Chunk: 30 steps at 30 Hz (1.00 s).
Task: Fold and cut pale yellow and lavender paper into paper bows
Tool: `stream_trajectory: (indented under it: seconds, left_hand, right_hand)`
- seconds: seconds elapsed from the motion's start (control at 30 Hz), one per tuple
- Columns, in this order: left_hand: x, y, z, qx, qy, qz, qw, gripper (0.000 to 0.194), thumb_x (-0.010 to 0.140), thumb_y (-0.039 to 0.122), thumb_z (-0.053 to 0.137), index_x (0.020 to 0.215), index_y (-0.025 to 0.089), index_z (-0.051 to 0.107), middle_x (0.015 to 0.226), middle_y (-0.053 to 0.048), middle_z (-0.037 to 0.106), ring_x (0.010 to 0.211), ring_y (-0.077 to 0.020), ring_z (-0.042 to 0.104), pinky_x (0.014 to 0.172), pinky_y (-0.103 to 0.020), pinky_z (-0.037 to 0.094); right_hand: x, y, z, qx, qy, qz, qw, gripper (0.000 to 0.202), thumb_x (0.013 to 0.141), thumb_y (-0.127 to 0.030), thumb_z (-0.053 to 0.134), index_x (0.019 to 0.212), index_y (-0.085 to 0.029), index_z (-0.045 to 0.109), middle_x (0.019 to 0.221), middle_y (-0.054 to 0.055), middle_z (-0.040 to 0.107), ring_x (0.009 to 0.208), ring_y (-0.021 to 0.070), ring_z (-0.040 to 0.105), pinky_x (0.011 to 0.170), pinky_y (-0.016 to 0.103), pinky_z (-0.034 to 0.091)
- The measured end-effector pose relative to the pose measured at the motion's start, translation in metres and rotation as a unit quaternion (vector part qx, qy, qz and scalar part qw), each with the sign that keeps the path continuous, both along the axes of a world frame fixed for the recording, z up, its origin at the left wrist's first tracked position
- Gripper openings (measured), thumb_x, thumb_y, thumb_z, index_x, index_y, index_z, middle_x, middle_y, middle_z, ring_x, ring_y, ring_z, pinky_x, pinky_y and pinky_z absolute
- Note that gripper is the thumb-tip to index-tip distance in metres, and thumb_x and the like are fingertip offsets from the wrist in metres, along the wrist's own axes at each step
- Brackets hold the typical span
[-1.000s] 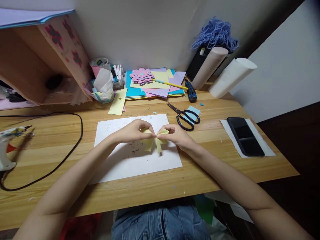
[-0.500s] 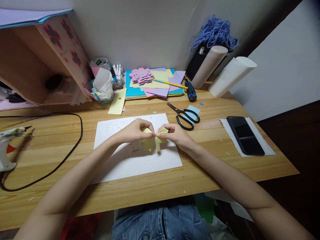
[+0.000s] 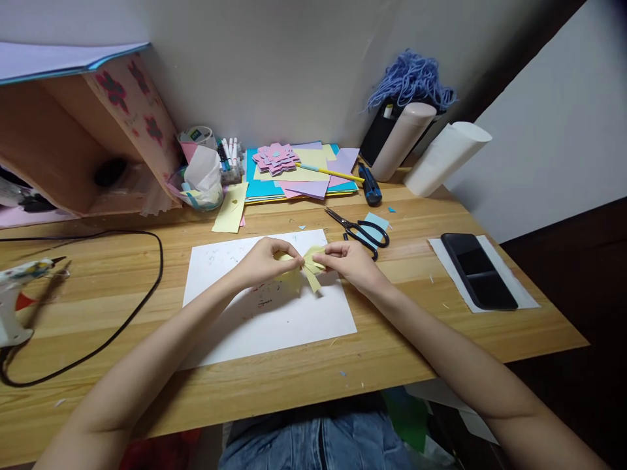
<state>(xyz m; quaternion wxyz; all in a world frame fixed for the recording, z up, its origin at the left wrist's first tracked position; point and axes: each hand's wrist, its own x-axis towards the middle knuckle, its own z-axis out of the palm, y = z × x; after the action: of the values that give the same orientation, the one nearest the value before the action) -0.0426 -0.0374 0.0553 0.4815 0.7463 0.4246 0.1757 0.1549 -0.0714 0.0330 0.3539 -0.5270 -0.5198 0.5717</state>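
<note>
Between my two hands is a pale yellow paper bow with loops at the sides and a tail hanging down. My left hand pinches it near the middle, thumb and finger pressed together. My right hand grips the loop on the right side, its fingertips closed on the paper. Under the hands lies a white sheet with small ink marks. Black-handled scissors rest just beyond my right hand, over a light blue paper piece.
A glue gun with a looping black cord is at the left, below a cardboard box. Coloured papers with a pink paper flower lie at the back, beside a utility knife. A phone is at the right.
My right hand has shifted slightly right, from the bow's centre to its right loop. The hanging tail now slants to the right. The view has tilted up slightly.
</note>
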Motion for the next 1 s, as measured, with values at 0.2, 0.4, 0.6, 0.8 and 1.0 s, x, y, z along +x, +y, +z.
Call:
stream_trajectory:
  seconds: [0.2,0.4,0.6,0.8,1.0]
  left_hand:
    - [-0.001,0.000,-0.001,-0.004,0.002,0.010,1.000,0.022,0.073,0.037,0.060,0.074,0.017,0.071,0.077,-0.004,0.071,0.074,-0.0158,0.058,0.068,-0.027,0.040]
    - [-0.001,0.000,-0.001,-0.001,-0.010,0.020,1.000,0.024,0.073,0.039,0.062,0.072,0.017,0.070,0.077,-0.004,0.070,0.073,-0.0158,0.059,0.070,-0.027,0.041]
    - [-0.001,0.002,-0.008,-0.009,-0.020,0.027,0.999,0.026,0.072,0.041,0.062,0.070,0.017,0.069,0.077,-0.004,0.070,0.073,-0.0160,0.059,0.072,-0.027,0.042]
    - [0.001,-0.001,-0.009,-0.044,-0.041,0.007,0.998,0.022,0.072,0.037,0.063,0.071,0.016,0.069,0.077,-0.004,0.070,0.073,-0.0157,0.059,0.071,-0.026,0.042]
    - [0.001,-0.002,-0.008,-0.041,-0.048,0.013,0.998,0.024,0.072,0.040,0.062,0.071,0.016,0.069,0.078,-0.004,0.070,0.073,-0.0157,0.059,0.069,-0.026,0.042]
  right_hand:
    - [0.001,0.001,0.003,0.000,0.019,0.000,1.000,0.026,0.066,-0.040,0.071,0.067,-0.014,0.067,0.063,0.000,0.061,0.059,0.0106,0.054,0.060,0.027,0.049]
    - [0.010,0.007,0.005,-0.057,0.025,0.091,0.994,0.031,0.061,-0.042,0.074,0.067,-0.013,0.066,0.065,0.005,0.067,0.067,0.0147,0.064,0.066,0.027,0.050]
    - [0.006,0.007,0.003,-0.020,0.004,0.077,0.997,0.034,0.065,-0.046,0.070,0.064,-0.015,0.058,0.062,0.001,0.062,0.060,0.0128,0.061,0.058,0.025,0.046]
    - [0.008,0.007,0.006,0.104,-0.092,0.099,0.985,0.043,0.082,-0.047,0.051,0.053,-0.017,0.044,0.051,-0.004,0.044,0.048,0.0077,0.039,0.049,0.023,0.029]
    - [0.007,0.005,0.008,0.108,-0.092,0.104,0.984,0.043,0.084,-0.050,0.047,0.056,-0.018,0.043,0.053,-0.004,0.043,0.051,0.0092,0.039,0.050,0.024,0.029]
